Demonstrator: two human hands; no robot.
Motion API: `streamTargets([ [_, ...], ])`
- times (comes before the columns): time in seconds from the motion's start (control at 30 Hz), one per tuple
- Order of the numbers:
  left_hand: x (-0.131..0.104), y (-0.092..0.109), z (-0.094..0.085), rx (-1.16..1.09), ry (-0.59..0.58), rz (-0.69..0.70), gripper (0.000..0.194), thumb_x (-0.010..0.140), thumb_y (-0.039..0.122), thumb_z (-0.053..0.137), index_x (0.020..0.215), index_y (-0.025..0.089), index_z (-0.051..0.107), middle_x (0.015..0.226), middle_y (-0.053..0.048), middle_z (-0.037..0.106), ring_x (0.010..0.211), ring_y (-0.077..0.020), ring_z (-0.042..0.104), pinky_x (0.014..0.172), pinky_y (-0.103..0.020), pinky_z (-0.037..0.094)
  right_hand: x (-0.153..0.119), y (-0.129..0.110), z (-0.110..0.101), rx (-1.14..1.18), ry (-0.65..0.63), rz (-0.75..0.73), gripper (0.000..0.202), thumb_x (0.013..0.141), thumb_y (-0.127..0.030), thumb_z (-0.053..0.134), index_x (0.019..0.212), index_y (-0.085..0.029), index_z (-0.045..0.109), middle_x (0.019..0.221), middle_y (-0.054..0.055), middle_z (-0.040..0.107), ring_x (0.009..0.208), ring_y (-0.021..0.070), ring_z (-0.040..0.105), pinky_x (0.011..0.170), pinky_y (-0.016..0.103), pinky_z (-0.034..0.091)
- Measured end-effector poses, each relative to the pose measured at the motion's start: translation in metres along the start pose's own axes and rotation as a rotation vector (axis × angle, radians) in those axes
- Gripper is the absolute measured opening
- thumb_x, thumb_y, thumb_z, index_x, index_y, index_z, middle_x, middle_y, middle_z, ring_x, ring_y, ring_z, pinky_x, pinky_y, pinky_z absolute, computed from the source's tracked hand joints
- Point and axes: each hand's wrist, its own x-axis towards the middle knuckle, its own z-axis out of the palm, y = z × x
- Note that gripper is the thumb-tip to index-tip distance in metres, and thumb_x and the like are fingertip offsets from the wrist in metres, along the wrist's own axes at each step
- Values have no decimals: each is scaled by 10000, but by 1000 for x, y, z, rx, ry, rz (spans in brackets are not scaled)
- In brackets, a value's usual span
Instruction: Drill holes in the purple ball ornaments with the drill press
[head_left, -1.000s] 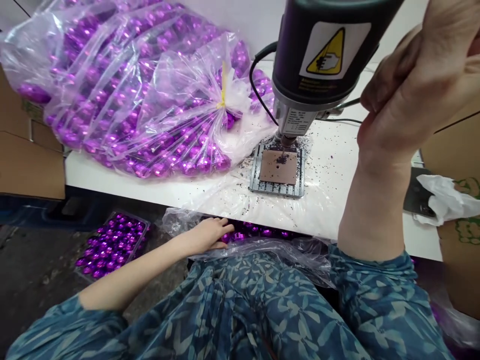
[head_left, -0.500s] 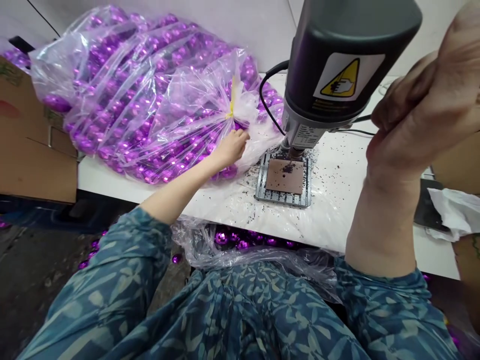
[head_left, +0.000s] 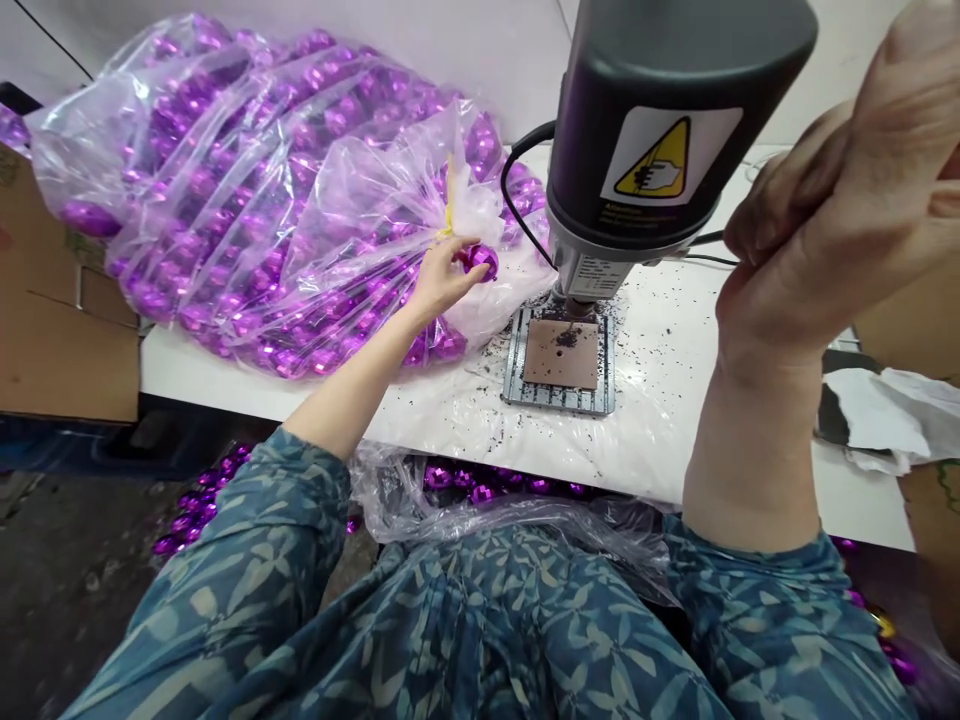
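Observation:
Between thumb and fingers, my left hand (head_left: 441,278) grips a shiny purple mirror-faceted ball (head_left: 484,262). It is just in front of the yellow tie (head_left: 450,205) on a big clear bag (head_left: 360,185) full of such balls. My right hand (head_left: 844,205) is raised at the right of a black bench drill press (head_left: 675,60), with its fingers curled closed. Whatever those fingers hold is hidden. Under the drill head, a brown square plate (head_left: 546,365) with a small hole lies on the slotted metal base (head_left: 516,390), with dark shavings on it.
White tabletop (head_left: 660,400) strewn with dark shavings. An open plastic bag (head_left: 450,520) of purple balls is at my lap, below the table edge. Cardboard boxes (head_left: 60,300) stand at the left. White tissue (head_left: 874,415) lies at the right, and more balls (head_left: 199,505) lie low at the left.
My left hand has turned and shifted slightly up, so the purple ball in its fingers now shows plainly. My right hand stays raised and closed. The whole view has shifted slightly.

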Motion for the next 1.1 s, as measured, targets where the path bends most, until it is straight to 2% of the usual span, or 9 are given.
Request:
streamTargets([
  [0.07, -22, 16, -5, -271, -3, -69, 434, 933, 359, 760, 1340, 220, 701, 1184, -98, 777, 1065, -234, 745, 1012, -428, 625, 1, 2, 1, 52, -7, -65, 561, 766, -600, 705, 553, -198, 377, 471, -59, 146, 365, 54, 320, 459, 295, 105],
  [0.17, -51, 35, -4, -634, -120, -254, 434, 985, 456, 715, 1366, 248, 690, 1160, -105, 790, 992, -215, 781, 917, -397, 672, 3, 4, 3, 97, -8, -88, 554, 761, -588, 716, 552, -195, 386, 470, -66, 127, 355, 52, 322, 456, 289, 104],
  [0.27, -68, 43, 6, -858, -194, -393, 435, 983, 508, 739, 1339, 262, 698, 1209, -120, 793, 1058, -246, 788, 940, -428, 680, 1, 2, 2, 75, -18, -83, 554, 783, -585, 701, 568, -190, 377, 486, -65, 145, 374, 41, 327, 473, 270, 127],
  [0.33, -74, 44, 18, -914, -194, -405, 428, 973, 528, 766, 1311, 272, 707, 1251, -110, 787, 1136, -260, 774, 985, -447, 663, 0, -1, 1, 50, -48, -92, 542, 827, -568, 676, 593, -187, 370, 499, -62, 189, 393, 30, 348, 483, 254, 144],
  [0.43, -82, 45, 39, -905, -228, -346, 483, 914, 516, 849, 1304, 268, 707, 1257, -95, 790, 1197, -260, 757, 1084, -470, 611, -1, -2, 0, 27, -85, -105, 572, 853, -580, 654, 610, -187, 318, 489, -66, 240, 393, 11, 366, 469, 239, 140],
  [0.57, -91, 44, 68, -880, -286, -269, 621, 846, 499, 917, 1342, 216, 674, 1248, -117, 801, 1251, -275, 744, 1205, -518, 520, -1, -2, 2, 31, -78, -81, 641, 783, -652, 662, 601, -189, 259, 468, -71, 219, 372, -4, 341, 430, 228, 106],
  [0.7, -91, 37, 88, -826, -291, -213, 575, 886, 495, 875, 1336, 207, 662, 1295, -132, 792, 1263, -278, 747, 1182, -515, 557, -2, -3, 5, 23, -50, -76, 635, 760, -664, 655, 605, -191, 261, 467, -76, 217, 373, -11, 319, 425, 219, 128],
  [0.9, -88, 30, 100, -684, -305, -69, 549, 923, 420, 847, 1384, 206, 639, 1375, -144, 761, 1311, -272, 730, 1169, -491, 595, -3, -4, 6, 16, -14, -102, 617, 754, -684, 630, 616, -207, 263, 466, -77, 215, 374, 4, 310, 436, 241, 133],
  [1.1, -95, 36, 107, -597, -300, 8, 590, 889, 348, 864, 1408, 202, 625, 1457, -168, 705, 1326, -296, 720, 1178, -512, 593, -4, -2, 8, 40, -13, -97, 593, 751, -675, 641, 630, -210, 293, 483, -79, 201, 373, 11, 304, 437, 246, 131],
])
